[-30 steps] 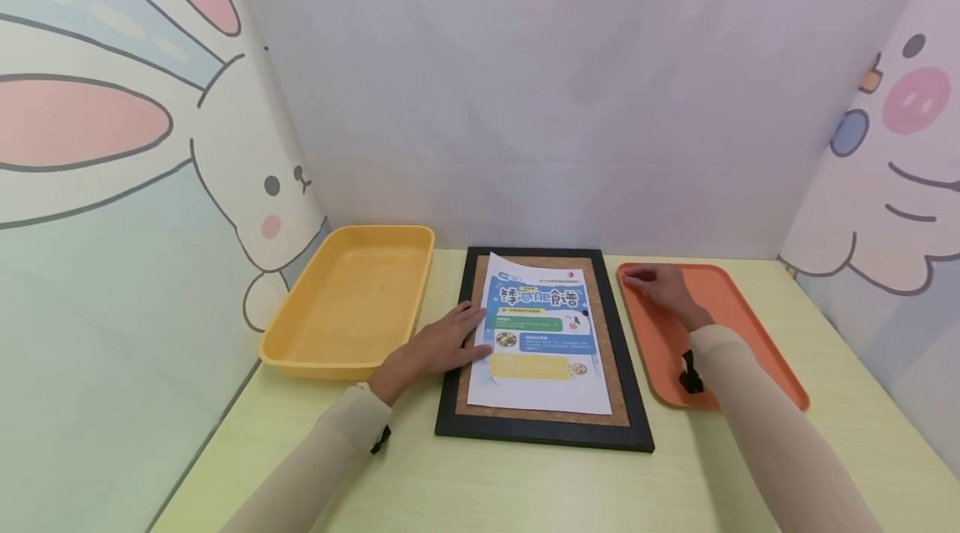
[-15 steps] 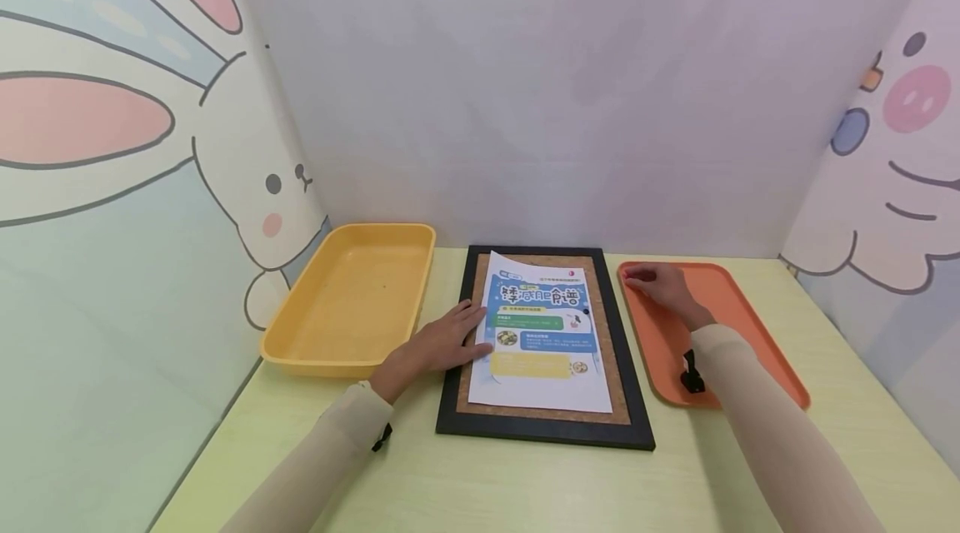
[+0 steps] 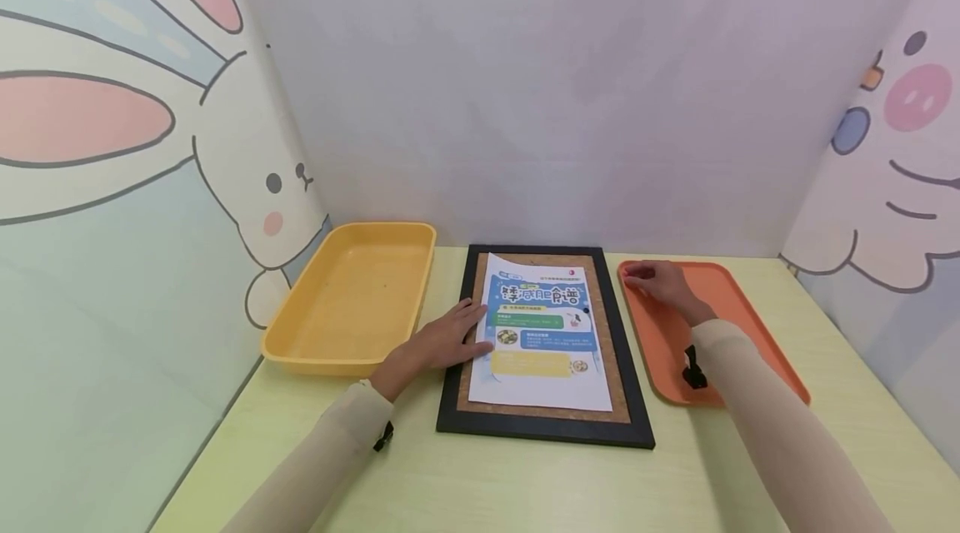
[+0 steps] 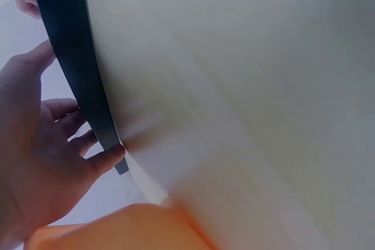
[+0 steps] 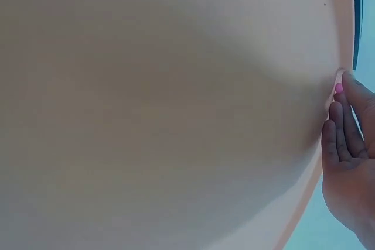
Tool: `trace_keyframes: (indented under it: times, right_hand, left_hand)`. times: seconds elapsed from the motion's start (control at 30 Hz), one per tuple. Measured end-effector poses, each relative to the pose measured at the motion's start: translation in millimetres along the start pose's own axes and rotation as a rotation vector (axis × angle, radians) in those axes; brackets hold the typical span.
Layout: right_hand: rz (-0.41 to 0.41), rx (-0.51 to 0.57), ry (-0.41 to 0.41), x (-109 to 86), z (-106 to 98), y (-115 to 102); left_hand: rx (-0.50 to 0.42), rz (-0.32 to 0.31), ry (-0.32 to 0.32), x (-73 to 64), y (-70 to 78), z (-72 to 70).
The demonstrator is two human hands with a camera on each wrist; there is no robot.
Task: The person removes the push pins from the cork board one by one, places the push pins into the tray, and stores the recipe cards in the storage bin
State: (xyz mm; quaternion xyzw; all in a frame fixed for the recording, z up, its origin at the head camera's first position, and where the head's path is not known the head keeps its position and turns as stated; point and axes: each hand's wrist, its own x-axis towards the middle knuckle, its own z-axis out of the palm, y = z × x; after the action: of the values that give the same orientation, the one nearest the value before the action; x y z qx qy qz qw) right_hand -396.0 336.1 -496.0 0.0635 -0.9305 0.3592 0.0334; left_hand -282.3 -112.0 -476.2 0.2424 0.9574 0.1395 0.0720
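My left hand (image 3: pixel 448 339) rests on the left side of a black-framed cork board (image 3: pixel 546 430), fingers spread, with its fingertips on a printed paper sheet (image 3: pixel 536 396). In the left wrist view its fingers lie over the dark frame (image 4: pixel 76 45). Near the sheet's top right corner a small red pushpin (image 3: pixel 572 273) shows. My right hand (image 3: pixel 663 285) is at the far left corner of the orange tray (image 3: pixel 738 341). Thumb and fingertips there pinch a small pink pushpin (image 5: pixel 339 88), mostly covered by the fingers.
A deep yellow tray (image 3: pixel 352 291) stands left of the board, close to my left forearm. The table (image 3: pixel 480 487) meets a pale back wall (image 3: pixel 547 100). Side walls with cartoon animals (image 3: pixel 255 166) flank both ends.
At the right fingertips a small red spot has come into sight as the fingers shifted slightly on the tray. The left hand and the board have stayed in place.
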Motion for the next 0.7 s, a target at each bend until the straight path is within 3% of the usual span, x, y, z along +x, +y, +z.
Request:
trace_keyframes:
  times: [0.37, 0.7]
  right_hand:
    - [-0.052, -0.054, -0.024, 0.9, -7, -7]
    - [-0.063, -0.053, -0.024, -0.1, -8, -11]
  left_hand:
    - [-0.116, 0.016, 0.0, 4.8, -2.7, -0.9]
    - [-0.146, 0.002, -0.016, 5.8, -1.8, -1.5]
